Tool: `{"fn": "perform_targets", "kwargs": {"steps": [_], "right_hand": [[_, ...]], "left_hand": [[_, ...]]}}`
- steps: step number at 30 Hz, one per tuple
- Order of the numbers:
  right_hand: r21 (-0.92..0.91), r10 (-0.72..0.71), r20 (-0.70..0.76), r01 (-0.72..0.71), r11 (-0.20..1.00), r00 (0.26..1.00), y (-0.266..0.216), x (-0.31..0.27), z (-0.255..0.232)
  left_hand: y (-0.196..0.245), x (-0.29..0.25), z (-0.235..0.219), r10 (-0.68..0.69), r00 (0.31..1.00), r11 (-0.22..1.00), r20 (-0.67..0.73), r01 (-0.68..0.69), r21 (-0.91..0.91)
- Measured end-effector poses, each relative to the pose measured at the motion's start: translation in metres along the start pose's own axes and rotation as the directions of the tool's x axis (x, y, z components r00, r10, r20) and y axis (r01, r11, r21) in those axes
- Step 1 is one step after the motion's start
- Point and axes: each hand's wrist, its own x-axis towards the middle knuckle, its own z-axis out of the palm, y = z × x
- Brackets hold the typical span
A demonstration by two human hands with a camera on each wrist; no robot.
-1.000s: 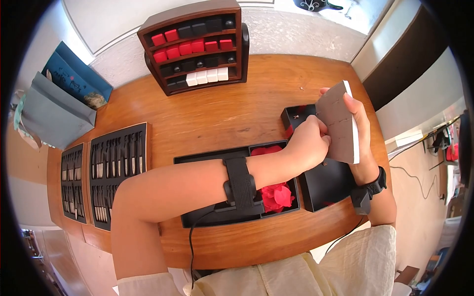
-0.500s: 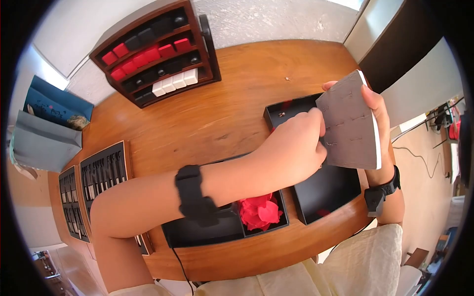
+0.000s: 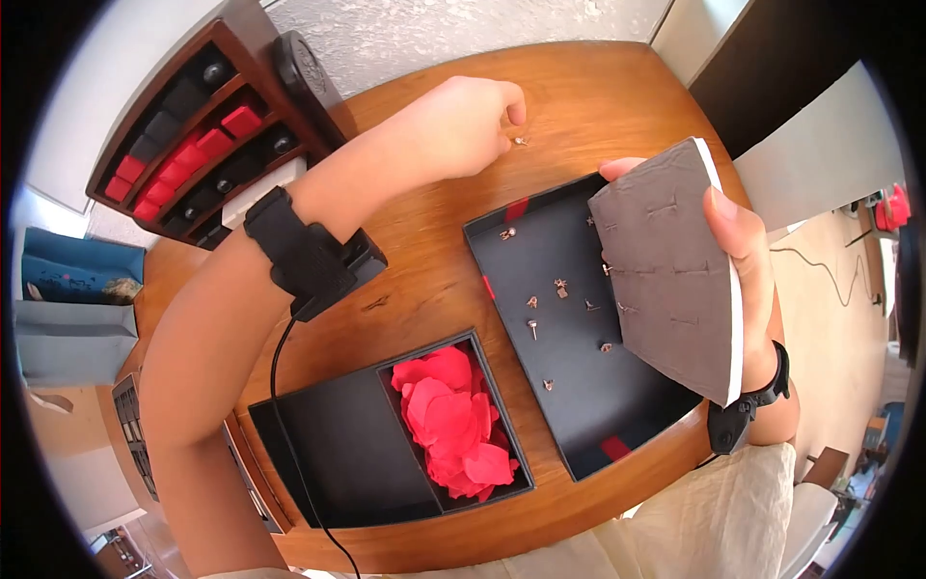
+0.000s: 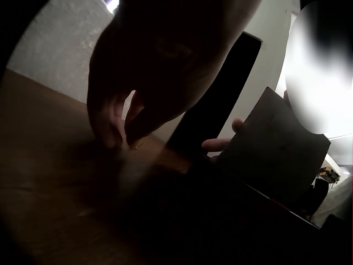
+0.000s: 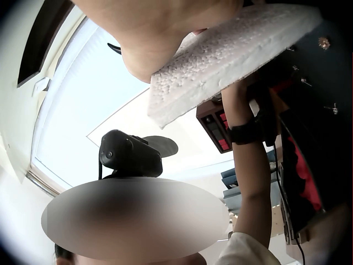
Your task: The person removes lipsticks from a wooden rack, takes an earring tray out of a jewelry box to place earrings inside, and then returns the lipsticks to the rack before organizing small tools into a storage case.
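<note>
My right hand (image 3: 743,251) grips a slotted grey foam jewelry pad (image 3: 666,275) by its edge, tilted above a black box lid (image 3: 579,415). The pad's white foam back (image 5: 220,61) shows in the right wrist view. A few small earrings stick in its near edge. My left hand (image 3: 473,125) reaches to the far part of the table, thumb and fingers apart and pointing down. A small stud earring (image 3: 521,141) lies right by its fingertips; the left wrist view shows this earring (image 4: 135,148) beside the thumb tip. Several earrings (image 3: 561,289) lie scattered in the lid.
A black box (image 3: 338,454) with red petals (image 3: 449,425) in one compartment sits near the front edge. A wooden rack (image 3: 241,96) of red, black and white ring boxes stands at back left. Gift bags (image 3: 72,338) are at far left. A cable (image 3: 280,386) hangs from the left wrist.
My left hand has left the pad and moved up and away to the earring on the far table. The right hand keeps holding the pad. The head view has turned to the right.
</note>
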Motion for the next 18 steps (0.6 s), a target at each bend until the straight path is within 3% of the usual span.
{"fn": "perform_targets", "kwargs": {"steps": [3,12,13,14,15,17,18], "right_hand": [[0.019,0.021,0.009,-0.021,1.000,1.000,0.001,0.002,-0.001],[0.018,0.014,0.042,-0.015,1.000,0.999,0.003,0.003,0.002],[0.018,0.014,0.043,-0.015,1.000,0.999,0.003,0.003,0.002],[0.018,0.013,0.043,-0.013,1.000,0.999,0.003,0.003,0.002],[0.017,0.018,0.046,-0.019,1.000,0.999,0.003,0.002,0.002],[0.021,0.022,0.048,-0.023,1.000,0.999,0.003,0.001,0.003],[0.014,0.021,0.049,-0.022,1.000,0.999,0.003,0.001,0.003]], "left_hand": [[-0.001,0.009,0.001,0.040,0.999,0.998,0.037,-0.039,-0.041],[-0.001,0.013,0.003,0.126,0.992,0.974,0.030,-0.130,0.185],[0.000,0.008,-0.003,0.021,0.995,0.997,0.093,-0.015,-0.072],[0.001,0.002,-0.010,-0.064,0.982,0.942,0.179,0.119,-0.315],[0.004,-0.008,-0.016,-0.066,0.982,0.942,0.178,0.120,-0.312],[0.010,-0.032,-0.026,0.037,0.983,0.667,0.182,0.112,-0.736],[0.013,-0.042,-0.029,0.036,0.983,0.669,0.181,0.111,-0.734]]}}
